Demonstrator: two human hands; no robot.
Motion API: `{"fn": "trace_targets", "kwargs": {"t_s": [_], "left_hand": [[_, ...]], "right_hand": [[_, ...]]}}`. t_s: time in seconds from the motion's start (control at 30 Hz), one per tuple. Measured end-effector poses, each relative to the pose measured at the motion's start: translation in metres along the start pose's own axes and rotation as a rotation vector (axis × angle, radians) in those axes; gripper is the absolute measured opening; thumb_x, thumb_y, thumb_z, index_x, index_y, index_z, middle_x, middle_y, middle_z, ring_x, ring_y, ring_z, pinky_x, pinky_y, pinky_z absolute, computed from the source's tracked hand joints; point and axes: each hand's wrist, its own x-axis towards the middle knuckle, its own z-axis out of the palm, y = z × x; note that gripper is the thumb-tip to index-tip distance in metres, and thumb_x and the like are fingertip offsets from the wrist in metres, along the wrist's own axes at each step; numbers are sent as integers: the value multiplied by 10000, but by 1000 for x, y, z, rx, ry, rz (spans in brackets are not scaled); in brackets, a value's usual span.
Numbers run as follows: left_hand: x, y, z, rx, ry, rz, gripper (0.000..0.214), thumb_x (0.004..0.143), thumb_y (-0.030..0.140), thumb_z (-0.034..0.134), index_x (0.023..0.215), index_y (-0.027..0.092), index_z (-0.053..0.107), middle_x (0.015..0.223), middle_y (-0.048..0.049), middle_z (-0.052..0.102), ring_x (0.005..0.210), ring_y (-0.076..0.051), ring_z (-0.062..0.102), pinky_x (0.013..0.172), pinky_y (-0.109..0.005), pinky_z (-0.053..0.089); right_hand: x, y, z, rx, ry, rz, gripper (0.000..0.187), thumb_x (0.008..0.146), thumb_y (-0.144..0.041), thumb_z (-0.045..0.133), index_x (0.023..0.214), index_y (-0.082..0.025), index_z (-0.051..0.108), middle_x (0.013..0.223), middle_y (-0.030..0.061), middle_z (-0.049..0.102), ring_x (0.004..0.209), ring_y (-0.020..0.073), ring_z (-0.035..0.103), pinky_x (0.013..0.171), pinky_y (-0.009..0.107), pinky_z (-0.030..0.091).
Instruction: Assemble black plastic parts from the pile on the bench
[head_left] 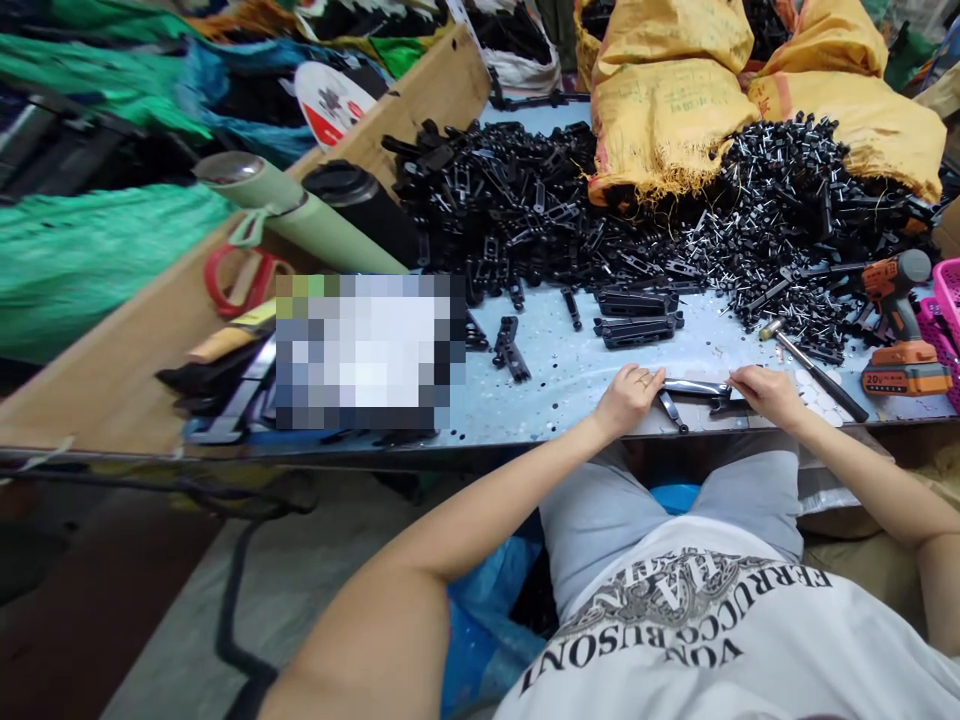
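My left hand [628, 397] and my right hand [766, 394] rest at the near edge of a pale blue perforated worktable [570, 385]. Between them lies a long black and metal bracket part [697, 389]; the left fingers pinch its left end and the right fingers close over its right end. A thin black piece [673, 412] pokes out under the left hand. Two finished-looking black assemblies [637, 315] lie just beyond the hands.
Heaps of black parts [517, 200] and small black-and-silver pieces [780, 210] cover the table's back, below yellow sacks [667, 100]. An orange cordless drill [896, 320] and a hammer [814, 372] lie right. Left: green bottle [300, 215], red scissors [240, 280], blurred patch.
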Motion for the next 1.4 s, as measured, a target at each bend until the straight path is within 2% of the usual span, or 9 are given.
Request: {"fn": "trace_targets", "kwargs": {"t_s": [0.13, 0.23, 0.37, 0.57, 0.67, 0.87, 1.13, 1.27, 1.4], "left_hand": [[0, 11, -1, 81, 57, -116, 277, 930, 222, 416, 1125, 142, 596, 1013, -130, 663, 1014, -243, 596, 892, -461, 398], [7, 21, -3, 10, 42, -7, 283, 921, 247, 438, 1143, 167, 594, 1118, -105, 640, 1133, -237, 546, 1015, -469, 306], [29, 37, -7, -99, -127, 111, 359, 911, 326, 455, 1202, 138, 548, 1241, -134, 563, 1228, -251, 461, 1067, -453, 256], [60, 65, -1, -221, -414, -185, 600, 780, 493, 624, 1208, 94, 494, 1070, -139, 597, 1041, -272, 526, 865, -383, 394], [61, 70, 2, -241, -388, -235, 483, 794, 454, 623, 1128, 121, 522, 1070, -121, 585, 1052, -266, 508, 855, -379, 381], [58, 73, -1, -241, -412, -257, 443, 812, 453, 603, 1088, 116, 525, 1079, -131, 575, 1058, -271, 490, 847, -390, 365], [53, 81, -8, -196, -392, -272, 439, 851, 450, 552, 1129, 111, 527, 1067, -146, 574, 1043, -271, 513, 868, -389, 374], [39, 78, -11, -74, -348, -161, 419, 896, 408, 488, 1166, 91, 528, 1018, -164, 587, 978, -264, 548, 830, -383, 405], [34, 62, -22, -71, -261, -163, 352, 923, 402, 422, 868, 108, 606, 793, -126, 596, 821, -220, 578, 759, -333, 442]], "right_hand": [[-3, 2, 5, -15, 76, -51, 174, 969, -266, 460, 938, -171, 602, 918, 47, 668, 811, 142, 635, 700, 230, 487], [-1, 5, 9, -60, 115, -71, 159, 963, -253, 476, 958, -170, 612, 921, 47, 676, 809, 146, 644, 703, 239, 499], [-5, 8, 10, -42, 96, -194, 142, 936, -222, 526, 1041, -185, 614, 993, 47, 672, 885, 167, 641, 768, 279, 503], [-32, 12, 16, 57, -8, -75, 505, 920, -337, 558, 1377, -199, 394, 1120, 108, 610, 950, 216, 603, 798, 357, 508], [-39, 19, 18, 51, -33, -67, 544, 922, -363, 546, 1405, -205, 353, 967, 94, 624, 809, 209, 594, 689, 337, 502], [-26, 45, 12, 41, -256, -305, 483, 949, -371, 488, 1374, -165, 388, 844, 73, 585, 762, 202, 537, 674, 318, 456], [-14, 65, 5, -36, -406, -448, 469, 986, -422, 382, 1358, -138, 412, 874, 84, 581, 783, 187, 518, 687, 293, 408], [-14, 66, 1, -320, -385, -340, 529, 931, -590, 385, 1043, -133, 627, 780, 89, 580, 688, 192, 520, 578, 289, 347], [-9, 41, -6, -360, -261, -272, 612, 893, -675, 365, 663, -141, 554, 602, 65, 515, 549, 162, 478, 504, 282, 265]]}}
